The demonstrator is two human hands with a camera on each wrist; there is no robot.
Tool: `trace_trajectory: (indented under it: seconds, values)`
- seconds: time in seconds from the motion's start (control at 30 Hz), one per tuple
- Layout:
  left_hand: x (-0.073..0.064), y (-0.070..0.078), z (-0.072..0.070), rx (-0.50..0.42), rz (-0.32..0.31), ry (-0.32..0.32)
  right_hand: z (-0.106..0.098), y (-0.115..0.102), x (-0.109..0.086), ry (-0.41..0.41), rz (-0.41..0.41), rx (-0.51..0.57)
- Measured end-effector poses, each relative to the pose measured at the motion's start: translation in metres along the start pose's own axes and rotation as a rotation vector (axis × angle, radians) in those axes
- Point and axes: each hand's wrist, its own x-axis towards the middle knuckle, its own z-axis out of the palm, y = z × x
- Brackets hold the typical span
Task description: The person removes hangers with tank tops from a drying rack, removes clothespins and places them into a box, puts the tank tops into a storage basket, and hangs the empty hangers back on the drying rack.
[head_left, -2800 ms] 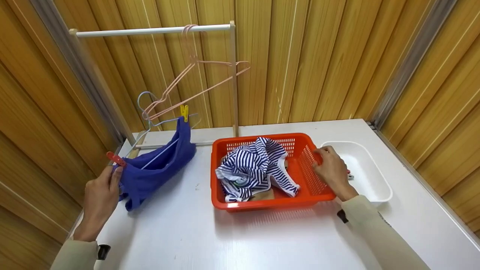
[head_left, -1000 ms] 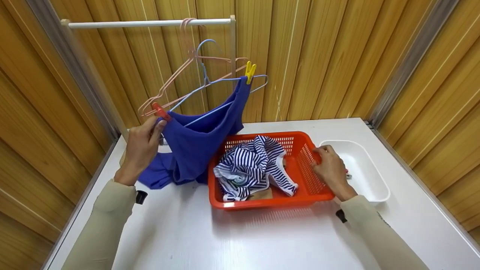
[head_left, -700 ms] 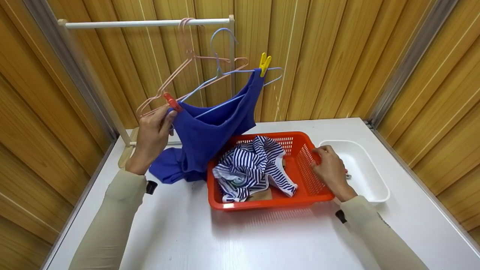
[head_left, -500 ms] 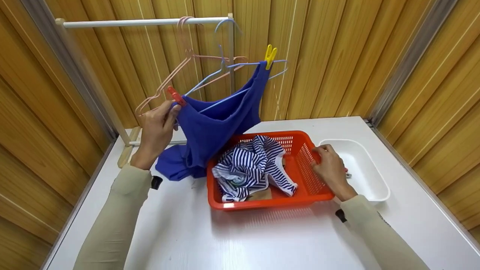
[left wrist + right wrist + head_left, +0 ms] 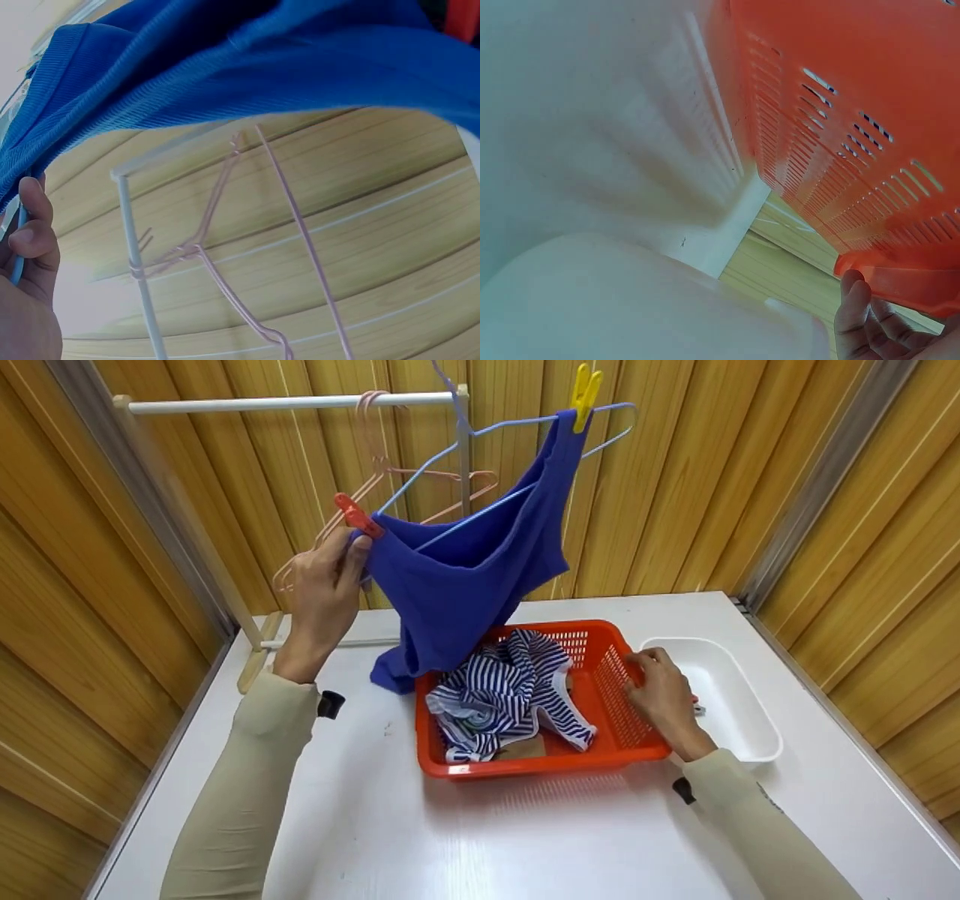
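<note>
My left hand [image 5: 326, 585] holds a light-blue wire hanger [image 5: 420, 472] by its left corner, thumb and fingers around the wire in the left wrist view. A blue garment [image 5: 465, 585] hangs from it, its kind unclear from the folds. A red clothespin [image 5: 358, 515] clips it just above my fingers, a yellow clothespin [image 5: 585, 397] at the far shoulder. The hanger's hook runs out of the head view at the top. My right hand [image 5: 664, 697] grips the right rim of a red plastic basket [image 5: 525, 769], where a striped navy-and-white garment [image 5: 495, 682] lies crumpled.
Two pink hangers [image 5: 379, 465] hang on the white rail [image 5: 285, 405] of a small drying rack behind the blue garment. A white tub [image 5: 739, 697] with some clothespins stands right of the basket. Wood-patterned walls [image 5: 637, 510] enclose the white table [image 5: 360, 825].
My left hand has lifted the hanger and blue garment up and to the right, from the table at left to above the basket's left side. My right hand stays on the basket rim.
</note>
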Motion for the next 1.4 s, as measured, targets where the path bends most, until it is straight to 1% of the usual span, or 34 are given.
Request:
trace_trajectory:
  seconds: [0.1, 0.2, 0.37, 0.5, 0.7, 0.87, 0.97, 1.03, 1.17, 1.3, 1.4]
  values:
    - [0.0, 0.006, 0.001, -0.029, 0.017, -0.022, 0.0, 0.0, 0.0, -0.002, 0.009, 0.006]
    - [-0.005, 0.008, 0.002, -0.049, 0.037, -0.053, 0.001, 0.001, 0.0, 0.005, 0.002, 0.003]
    - [-0.023, 0.008, 0.005, -0.084, 0.044, -0.112, 0.003, 0.001, 0.0, 0.013, -0.009, 0.007]
    - [-0.04, 0.003, 0.01, -0.073, 0.044, -0.132, 0.003, 0.001, 0.001, 0.012, -0.004, 0.008]
    - [-0.065, -0.006, 0.02, -0.079, 0.003, -0.175, 0.003, 0.0, 0.0, 0.011, -0.008, -0.001]
    - [-0.083, -0.013, 0.029, -0.086, -0.032, -0.218, 0.002, 0.0, 0.0, 0.01, -0.003, -0.007]
    - [-0.093, -0.017, 0.035, -0.071, -0.057, -0.243, 0.002, 0.0, 0.0, 0.002, 0.007, -0.013]
    - [-0.099, -0.02, 0.039, -0.048, -0.061, -0.252, 0.001, -0.001, 0.001, -0.005, 0.018, -0.017]
    - [-0.112, -0.026, 0.046, -0.006, -0.057, -0.248, 0.001, -0.001, 0.001, -0.006, 0.037, -0.007]
    - [-0.124, -0.03, 0.053, 0.016, -0.06, -0.236, 0.003, 0.001, 0.0, 0.049, -0.005, 0.004]
    - [-0.132, -0.032, 0.058, 0.03, -0.062, -0.237, 0.004, 0.001, -0.001, 0.08, -0.015, 0.006]
